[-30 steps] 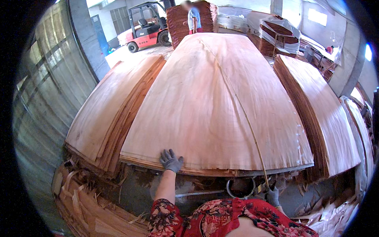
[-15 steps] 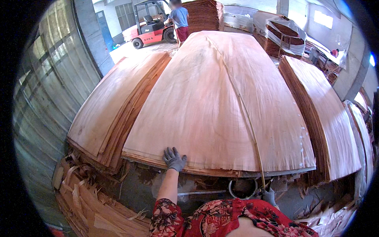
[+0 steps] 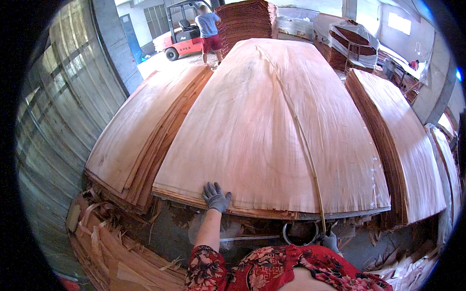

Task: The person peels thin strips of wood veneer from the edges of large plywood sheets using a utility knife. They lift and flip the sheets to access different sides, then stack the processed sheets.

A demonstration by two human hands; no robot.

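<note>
A broad stack of thin wood veneer sheets [image 3: 242,140] lies before me, its top sheet pale and pinkish. My left hand [image 3: 216,197], in a grey glove, rests flat with fingers spread on its near edge, left of the middle. Down the right half of the top sheet runs a long thin wooden stick [image 3: 305,140]. Its near end passes over the stack's edge to my right hand [image 3: 330,241], also gloved in grey, which is closed around it low beside my body. The fingers of that hand are partly hidden.
Veneer stacks flank this one on the left [image 3: 131,126] and right [image 3: 395,140]. Scraps [image 3: 111,247] lie at lower left, with a metal ring [image 3: 299,234] below the near edge. Farther back, a person [image 3: 208,31] stands by a red forklift [image 3: 184,41] and a tall veneer stack [image 3: 245,24].
The person at the back has stepped away from the forklift and stands farther left. My hands and the stick keep nearly the same places; the view has shifted slightly.
</note>
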